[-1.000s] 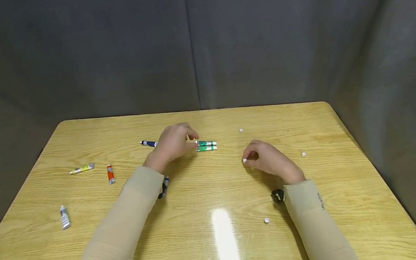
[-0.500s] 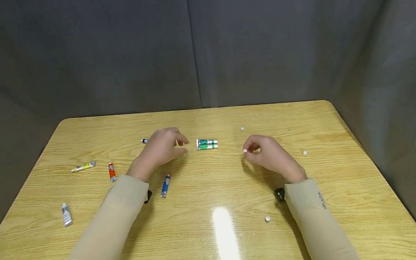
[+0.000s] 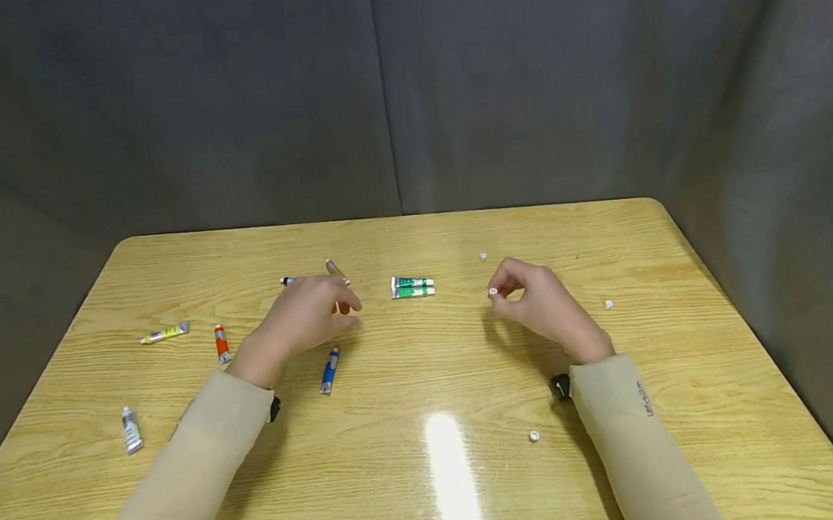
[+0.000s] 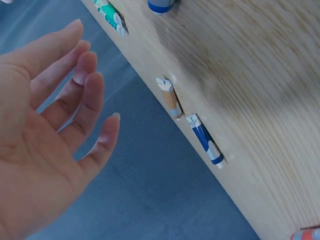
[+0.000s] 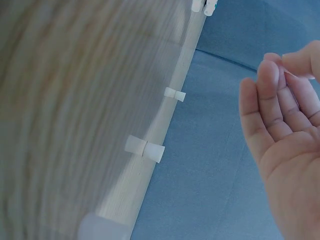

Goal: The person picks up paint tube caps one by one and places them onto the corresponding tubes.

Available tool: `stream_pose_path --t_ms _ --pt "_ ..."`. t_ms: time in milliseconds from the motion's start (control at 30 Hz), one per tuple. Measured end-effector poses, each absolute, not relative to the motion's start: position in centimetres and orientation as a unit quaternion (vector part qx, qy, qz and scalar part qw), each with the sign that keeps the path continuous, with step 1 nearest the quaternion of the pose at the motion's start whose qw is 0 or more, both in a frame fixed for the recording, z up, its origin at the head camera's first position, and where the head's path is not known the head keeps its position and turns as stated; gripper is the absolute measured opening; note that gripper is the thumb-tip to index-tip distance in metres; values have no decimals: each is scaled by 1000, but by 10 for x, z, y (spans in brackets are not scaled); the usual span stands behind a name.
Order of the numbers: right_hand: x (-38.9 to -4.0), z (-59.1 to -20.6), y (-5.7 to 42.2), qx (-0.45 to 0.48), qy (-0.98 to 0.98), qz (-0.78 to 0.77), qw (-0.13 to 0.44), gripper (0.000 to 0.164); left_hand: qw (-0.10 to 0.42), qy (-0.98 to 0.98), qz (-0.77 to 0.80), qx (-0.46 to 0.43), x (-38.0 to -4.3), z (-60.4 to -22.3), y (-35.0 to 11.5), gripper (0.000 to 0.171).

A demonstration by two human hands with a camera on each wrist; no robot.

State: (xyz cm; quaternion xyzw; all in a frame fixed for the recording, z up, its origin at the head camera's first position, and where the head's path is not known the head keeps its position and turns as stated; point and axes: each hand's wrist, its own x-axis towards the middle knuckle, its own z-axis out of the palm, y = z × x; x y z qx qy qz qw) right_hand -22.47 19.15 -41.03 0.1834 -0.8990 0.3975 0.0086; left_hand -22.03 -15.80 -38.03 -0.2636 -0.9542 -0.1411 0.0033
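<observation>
My right hand pinches a small white cap between thumb and forefinger, over the right half of the table; in the right wrist view the fingertips hide it. My left hand hovers with loosely bent fingers and holds nothing, its palm showing in the left wrist view. Just past it lie an ochre paint tube and a dark blue paint tube, partly covered by the hand in the head view. Nearer me is a blue paint tube. Two green paint tubes lie side by side between the hands.
Loose white caps rest on the table: a far cap, a right cap and a near cap. At left lie yellow, red-orange and whitish paint tubes. A dark curtain hangs behind.
My left hand has drawn back leftward from the green tubes, uncovering them, the blue tube and the ochre tube. My right hand has shifted slightly farther away, still pinching the white cap.
</observation>
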Motion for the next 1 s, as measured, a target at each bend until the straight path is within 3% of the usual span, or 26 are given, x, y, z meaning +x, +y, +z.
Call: stream_pose_path --t_ms 467,800,1000 --pt "-224 -408 193 175 -898 403 -6 10 -112 -966 -101 -211 -203 -379 -174 33" --pt "-224 -408 193 172 -900 400 -10 11 -132 -965 -100 -203 -198 -389 -178 34" --pt "-224 -408 193 173 -898 405 -14 13 -143 -963 -115 -198 -196 -391 -180 23"
